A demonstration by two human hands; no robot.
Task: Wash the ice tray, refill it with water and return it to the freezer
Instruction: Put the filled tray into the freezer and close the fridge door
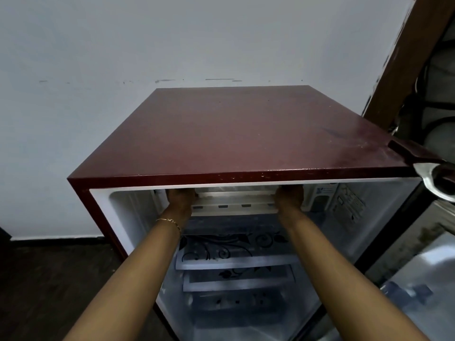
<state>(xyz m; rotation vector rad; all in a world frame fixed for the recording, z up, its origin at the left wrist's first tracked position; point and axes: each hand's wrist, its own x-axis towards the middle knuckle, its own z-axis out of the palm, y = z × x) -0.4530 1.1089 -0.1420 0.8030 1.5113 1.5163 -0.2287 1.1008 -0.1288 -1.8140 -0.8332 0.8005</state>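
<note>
A maroon fridge (234,134) stands open before me, seen from above. At the top of its cavity sits the freezer compartment, where a white ice tray (234,201) lies level at the opening. My left hand (181,196) grips the tray's left end and my right hand (289,196) grips its right end. The fingertips of both hands are hidden under the fridge's top edge. Whether the tray holds water cannot be seen.
Glass shelves (236,263) with a black floral print sit below my arms. The open fridge door (423,279) stands at the right, with a wooden door frame (403,57) behind it. A pale wall (98,70) is behind, dark floor (49,279) at the left.
</note>
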